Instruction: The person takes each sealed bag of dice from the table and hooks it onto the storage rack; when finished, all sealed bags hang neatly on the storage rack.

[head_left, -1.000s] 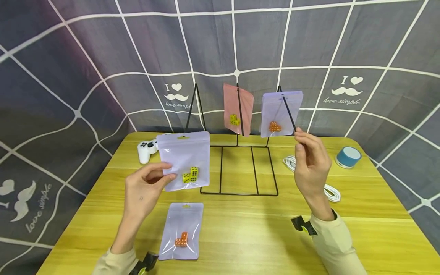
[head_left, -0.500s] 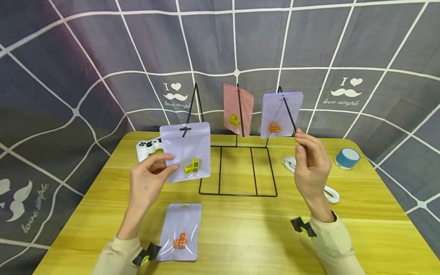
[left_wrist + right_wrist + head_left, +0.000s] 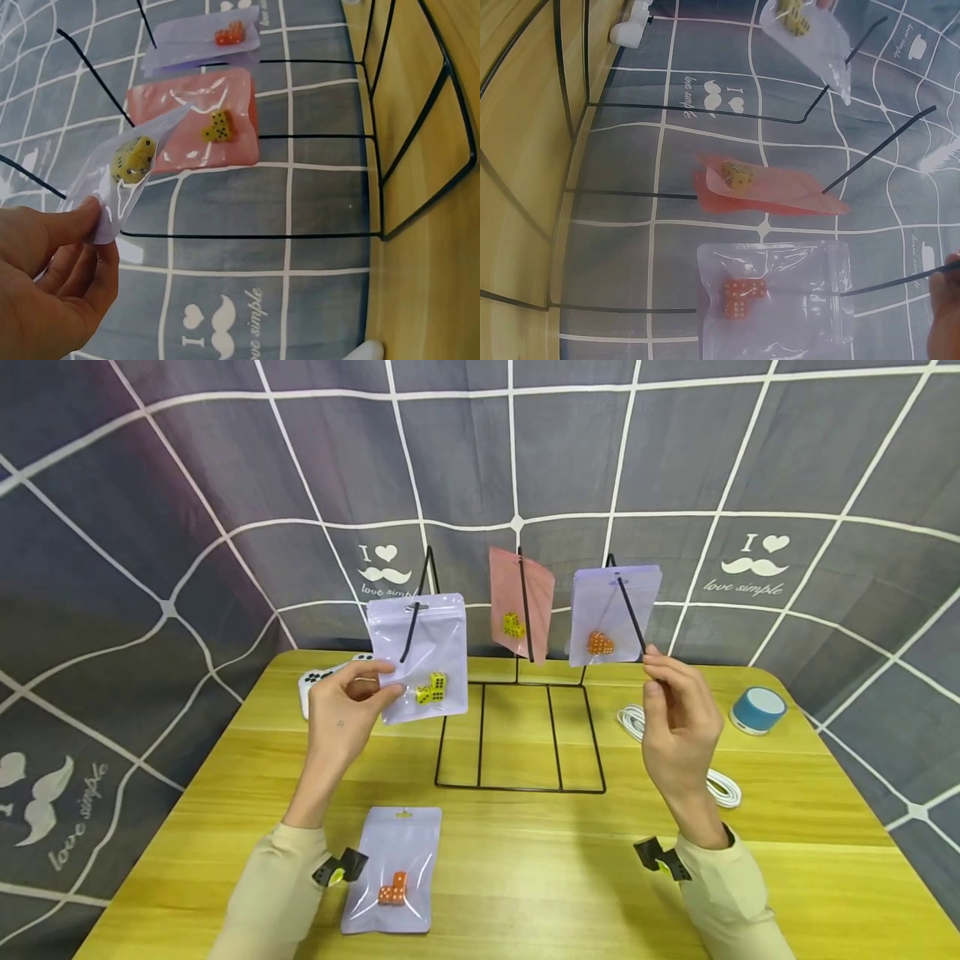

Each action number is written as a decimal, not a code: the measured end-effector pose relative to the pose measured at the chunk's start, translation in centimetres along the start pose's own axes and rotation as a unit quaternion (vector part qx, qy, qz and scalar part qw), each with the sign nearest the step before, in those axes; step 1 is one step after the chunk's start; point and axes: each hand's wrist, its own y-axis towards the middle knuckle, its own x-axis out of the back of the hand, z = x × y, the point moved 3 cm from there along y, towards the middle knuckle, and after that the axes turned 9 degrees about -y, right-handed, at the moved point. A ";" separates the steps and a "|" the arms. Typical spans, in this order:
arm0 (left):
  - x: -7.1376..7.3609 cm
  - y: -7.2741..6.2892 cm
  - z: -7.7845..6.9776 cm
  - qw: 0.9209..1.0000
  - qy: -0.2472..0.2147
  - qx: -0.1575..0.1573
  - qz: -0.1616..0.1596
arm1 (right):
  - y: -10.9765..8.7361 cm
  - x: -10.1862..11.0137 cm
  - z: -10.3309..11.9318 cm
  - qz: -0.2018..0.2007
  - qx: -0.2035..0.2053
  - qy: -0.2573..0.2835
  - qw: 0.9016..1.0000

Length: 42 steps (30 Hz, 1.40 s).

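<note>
My left hand [image 3: 347, 706] pinches the left edge of a pale purple zip bag [image 3: 405, 647] with yellow dice [image 3: 431, 689] inside. The left prong [image 3: 409, 635] of a black wire rack passes through the bag's hanging hole, part-way along the prong. My right hand [image 3: 681, 718] pinches the tip of the rack's right prong [image 3: 632, 614]. On that prong hang purple bags [image 3: 780, 330] with orange dice [image 3: 739, 296]. Pink bags [image 3: 176, 90] with yellow dice hang from the middle prong [image 3: 881, 150]. Flat on the table lies another purple bag [image 3: 401, 839] with orange dice [image 3: 393, 890].
The rack's wire base [image 3: 520, 789] stands on the wooden table [image 3: 525, 877]. A white game controller [image 3: 306, 687] lies behind my left hand. White cable coils [image 3: 723, 789] and a blue round speaker [image 3: 758, 708] are at the right. A grey checked cloth [image 3: 570, 443] hangs behind.
My left hand has moved up, away and slightly right with the purple bag. The bag's hole has passed over the left prong's tip and slid along it. The right hand keeps its hold.
</note>
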 end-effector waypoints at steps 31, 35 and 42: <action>-2.8 6.4 2.7 0.999 0.026 -0.025 -0.016 | 0.0 0.3 -0.5 0.009 0.018 -0.004 1.000; -3.0 7.0 2.8 0.999 0.027 -0.028 -0.019 | 0.0 0.3 -0.4 0.008 0.020 -0.003 1.000; -2.9 7.8 2.9 0.998 0.058 -0.019 -0.028 | 0.0 0.3 -0.5 0.010 0.019 -0.004 1.000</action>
